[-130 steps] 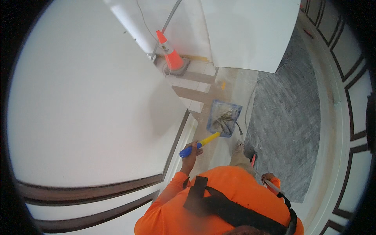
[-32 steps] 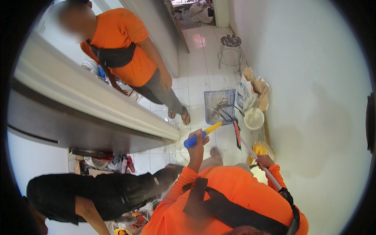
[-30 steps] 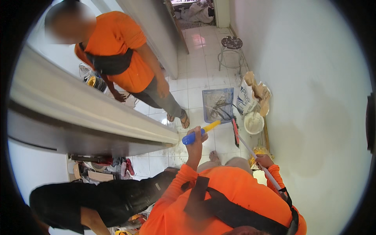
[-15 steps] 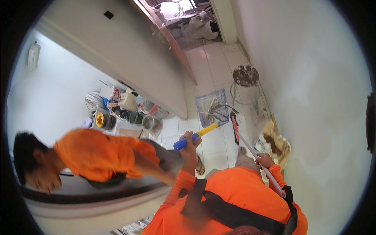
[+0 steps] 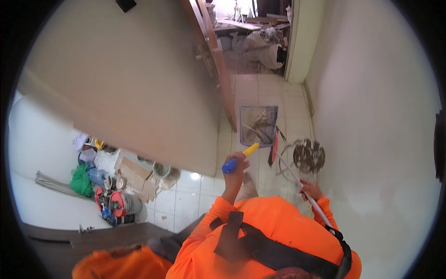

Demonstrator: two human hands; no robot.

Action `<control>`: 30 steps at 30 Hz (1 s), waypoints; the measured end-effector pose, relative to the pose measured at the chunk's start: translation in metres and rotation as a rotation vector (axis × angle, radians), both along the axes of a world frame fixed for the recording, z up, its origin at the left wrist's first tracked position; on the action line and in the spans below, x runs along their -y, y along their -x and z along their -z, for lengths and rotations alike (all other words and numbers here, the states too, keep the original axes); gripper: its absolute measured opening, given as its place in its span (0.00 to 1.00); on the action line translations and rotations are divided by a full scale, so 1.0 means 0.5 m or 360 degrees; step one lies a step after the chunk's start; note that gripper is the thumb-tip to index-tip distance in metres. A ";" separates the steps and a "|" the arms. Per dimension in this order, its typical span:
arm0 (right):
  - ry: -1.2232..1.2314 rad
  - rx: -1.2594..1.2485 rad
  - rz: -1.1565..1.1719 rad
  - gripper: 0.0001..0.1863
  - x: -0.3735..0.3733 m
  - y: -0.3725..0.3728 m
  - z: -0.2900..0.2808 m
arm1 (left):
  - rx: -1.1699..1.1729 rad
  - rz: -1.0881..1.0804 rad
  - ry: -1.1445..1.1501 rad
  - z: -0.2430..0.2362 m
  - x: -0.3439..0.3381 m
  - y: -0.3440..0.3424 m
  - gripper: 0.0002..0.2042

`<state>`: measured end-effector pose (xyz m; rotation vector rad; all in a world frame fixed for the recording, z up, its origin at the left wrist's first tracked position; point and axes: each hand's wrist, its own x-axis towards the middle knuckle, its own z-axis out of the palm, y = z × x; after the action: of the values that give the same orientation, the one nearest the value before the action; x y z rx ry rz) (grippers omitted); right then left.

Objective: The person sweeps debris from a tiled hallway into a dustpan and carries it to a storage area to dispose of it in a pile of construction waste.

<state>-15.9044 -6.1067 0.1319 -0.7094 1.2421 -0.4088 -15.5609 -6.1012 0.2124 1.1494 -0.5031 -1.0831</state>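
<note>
My left hand (image 5: 238,163) is wrapped round the blue and yellow handle of a dustpan (image 5: 243,145). The wide blue-edged pan lies ahead of me, at or just above the tiled floor, holding grey debris (image 5: 261,123) and some dark strips. In my right hand (image 5: 310,189) is the pale stick of a broom (image 5: 289,169), slanting from beside my right arm down to the pan. Its red head with dark bristles rests against the pan's near right corner.
A round, stained disc (image 5: 309,155) lies by the right wall. Sacks and rubble (image 5: 260,46) fill the far doorway, beside a brown door (image 5: 214,60). Buckets (image 5: 124,204), cardboard (image 5: 135,176) and a green net (image 5: 81,180) lie left. A co-worker's orange shirt (image 5: 125,264) shows lower left.
I have moved forward along the corridor with the dustpan and broom. The round disc is now nearer, and the co-worker has dropped back to the lower left edge.
</note>
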 end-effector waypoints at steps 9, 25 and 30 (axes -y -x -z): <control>-0.0131 -0.0420 0.0148 0.33 0.512 -0.129 0.090 | 0.0087 0.0238 -0.0033 0.106 0.671 -0.159 0.15; -0.0395 -0.0365 -0.0452 0.25 1.448 -0.243 0.166 | -0.0042 -0.0085 -0.0005 0.115 1.353 -0.267 0.15; -0.0381 -0.0044 -0.0458 0.23 1.744 -0.394 0.145 | -0.0058 -0.0260 0.0060 0.113 1.581 -0.346 0.16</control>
<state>-15.7075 -6.9786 0.0596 -0.6765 1.1698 -0.0126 -15.3877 -6.8915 0.1557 1.1158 -0.3929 -0.9479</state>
